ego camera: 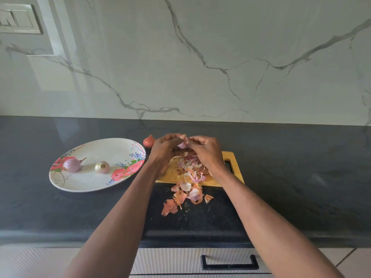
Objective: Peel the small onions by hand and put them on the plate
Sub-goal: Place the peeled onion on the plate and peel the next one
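Purple-skinned, two peeled onions (72, 164) lie on the plate (88, 185) while our left hand (165, 150) and right hand (204, 151) pinch a third onion (183, 144); one unpeeled onion (149, 141) waits.

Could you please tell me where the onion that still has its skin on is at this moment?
In the head view, the unpeeled onion sits on the dark counter, just beyond the plate's right rim and left of the left hand.

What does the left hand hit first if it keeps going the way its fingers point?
The left hand points up-right at the onion it already grips, with the right hand directly beyond, pinching the same onion. So the onion, then the right hand's fingertips; depth between them is unclear from one view.
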